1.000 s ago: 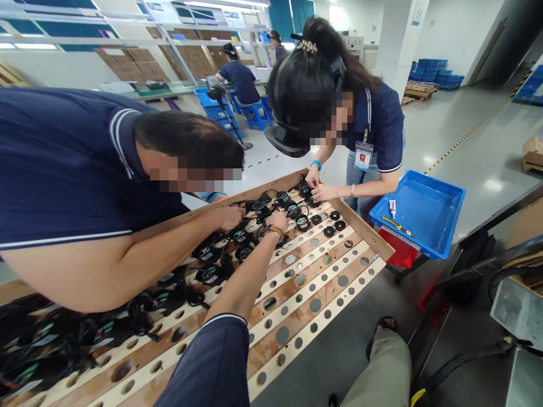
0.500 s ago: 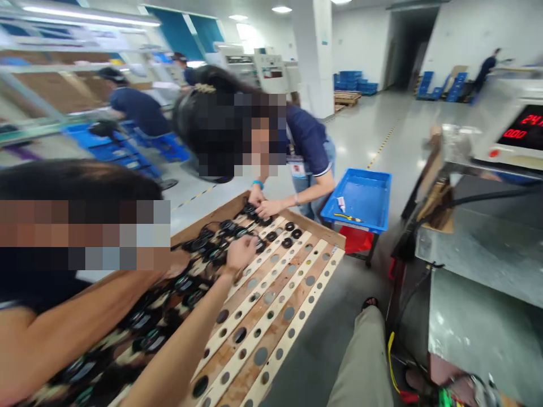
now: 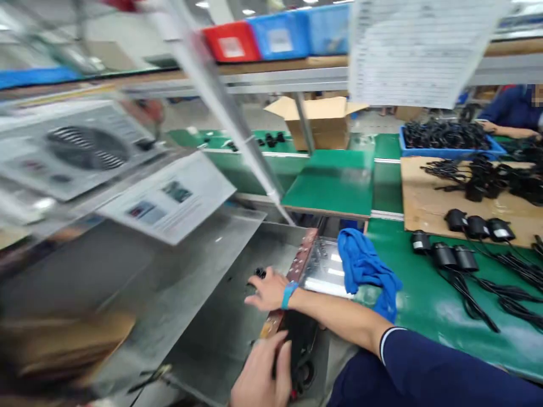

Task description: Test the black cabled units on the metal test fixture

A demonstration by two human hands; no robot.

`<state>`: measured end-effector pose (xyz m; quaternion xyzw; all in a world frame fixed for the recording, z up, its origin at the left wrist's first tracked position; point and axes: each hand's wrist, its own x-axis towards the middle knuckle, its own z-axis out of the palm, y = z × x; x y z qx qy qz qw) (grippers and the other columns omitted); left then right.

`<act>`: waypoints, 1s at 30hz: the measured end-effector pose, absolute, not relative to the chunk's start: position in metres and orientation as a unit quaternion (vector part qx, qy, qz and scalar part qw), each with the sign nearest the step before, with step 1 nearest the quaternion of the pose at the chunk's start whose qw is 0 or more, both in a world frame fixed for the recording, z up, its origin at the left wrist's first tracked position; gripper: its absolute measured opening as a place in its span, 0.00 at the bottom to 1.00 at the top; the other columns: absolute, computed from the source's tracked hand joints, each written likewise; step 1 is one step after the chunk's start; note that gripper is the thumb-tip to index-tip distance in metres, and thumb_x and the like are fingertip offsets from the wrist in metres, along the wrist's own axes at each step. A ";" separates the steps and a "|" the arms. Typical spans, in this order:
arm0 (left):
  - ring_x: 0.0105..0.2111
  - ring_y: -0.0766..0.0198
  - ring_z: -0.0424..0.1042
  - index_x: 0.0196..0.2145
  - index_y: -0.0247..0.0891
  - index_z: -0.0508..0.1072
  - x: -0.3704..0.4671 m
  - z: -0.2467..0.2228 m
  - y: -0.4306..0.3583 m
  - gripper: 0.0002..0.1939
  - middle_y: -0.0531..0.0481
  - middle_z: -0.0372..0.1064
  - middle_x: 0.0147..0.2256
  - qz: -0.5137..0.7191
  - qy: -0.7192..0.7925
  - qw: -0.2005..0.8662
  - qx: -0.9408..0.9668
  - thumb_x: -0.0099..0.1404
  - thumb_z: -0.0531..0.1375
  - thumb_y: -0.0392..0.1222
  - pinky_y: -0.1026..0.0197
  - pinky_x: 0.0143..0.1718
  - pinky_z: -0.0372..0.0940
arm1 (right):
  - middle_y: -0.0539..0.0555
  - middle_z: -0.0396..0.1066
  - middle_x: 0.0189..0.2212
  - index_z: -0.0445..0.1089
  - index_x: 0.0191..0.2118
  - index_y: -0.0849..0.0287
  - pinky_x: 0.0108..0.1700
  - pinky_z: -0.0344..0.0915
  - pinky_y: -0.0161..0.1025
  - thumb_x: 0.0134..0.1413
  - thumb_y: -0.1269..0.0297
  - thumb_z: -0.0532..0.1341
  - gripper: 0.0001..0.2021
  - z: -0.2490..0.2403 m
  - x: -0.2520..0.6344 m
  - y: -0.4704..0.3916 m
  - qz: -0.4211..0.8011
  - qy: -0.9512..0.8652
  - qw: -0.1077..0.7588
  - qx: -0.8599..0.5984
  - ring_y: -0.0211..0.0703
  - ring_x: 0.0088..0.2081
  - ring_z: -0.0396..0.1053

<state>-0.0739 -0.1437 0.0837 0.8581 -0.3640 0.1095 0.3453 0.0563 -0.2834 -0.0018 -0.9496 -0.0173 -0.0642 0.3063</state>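
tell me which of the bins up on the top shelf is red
The leftmost bin, above the slanted metal post. The two bins to its right are blue; all three carry a pale label on the front.

A: Heavy motion blur is smearing the left half of the frame; the fan unit (image 3: 87, 148) and the printed sheet (image 3: 169, 199) at centre left are reading soft, text illegible.

B: Right side is holding up better?

A: Yes. The green mat (image 3: 428, 299) and blue cloth (image 3: 367, 268) at lower right are staying fairly sharp. Overhead lights are blowing out small spots along the top edge, and glare is bouncing off the metal plate (image 3: 326, 271) at centre.

B: Shadows?

A: Soft, diffuse, lighting is looking even and bright. Wide-angle distortion is bending the pole (image 3: 224, 113) at upper centre. The hanging paper (image 3: 418, 51) at upper right is blurring too.
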 end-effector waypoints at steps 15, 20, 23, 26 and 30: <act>0.54 0.53 0.67 0.50 0.36 0.72 -0.143 0.039 -0.583 0.17 0.40 0.66 0.55 0.151 -0.860 -0.008 0.488 0.74 0.46 0.36 0.49 0.53 0.62 | 0.59 0.61 0.49 0.63 0.60 0.46 0.41 0.75 0.57 0.60 0.50 0.64 0.24 -0.013 0.056 -0.310 -0.055 0.020 0.541 -0.839 0.62 0.37 0.74; 0.49 0.53 0.68 0.40 0.37 0.75 -0.136 0.036 -0.573 0.12 0.41 0.69 0.46 0.134 -0.856 -0.022 0.498 0.72 0.51 0.37 0.48 0.50 0.63 | 0.58 0.63 0.45 0.65 0.57 0.54 0.37 0.76 0.51 0.63 0.54 0.60 0.19 -0.012 0.057 -0.314 -0.082 0.032 0.518 -0.851 0.56 0.32 0.73; 0.46 0.57 0.69 0.46 0.37 0.72 -0.125 0.055 -0.542 0.13 0.42 0.70 0.46 0.096 -0.852 0.042 0.513 0.72 0.50 0.36 0.54 0.44 0.66 | 0.58 0.64 0.44 0.67 0.54 0.57 0.36 0.74 0.46 0.62 0.57 0.61 0.17 -0.005 0.054 -0.315 -0.096 0.041 0.496 -0.862 0.53 0.34 0.72; 0.54 0.58 0.67 0.55 0.36 0.68 -0.120 0.080 -0.496 0.17 0.41 0.68 0.53 0.055 -0.805 0.173 0.565 0.71 0.52 0.39 0.57 0.50 0.67 | 0.63 0.66 0.45 0.71 0.48 0.62 0.37 0.69 0.44 0.63 0.58 0.57 0.15 0.000 0.045 -0.314 -0.153 0.042 0.496 -0.854 0.54 0.39 0.72; 0.56 0.58 0.69 0.58 0.39 0.64 -0.122 0.120 -0.421 0.23 0.40 0.70 0.53 0.069 -0.687 0.395 0.606 0.67 0.58 0.48 0.57 0.56 0.67 | 0.69 0.68 0.46 0.74 0.46 0.62 0.44 0.64 0.49 0.66 0.53 0.47 0.22 -0.008 0.040 -0.315 -0.218 0.024 0.584 -0.782 0.56 0.50 0.68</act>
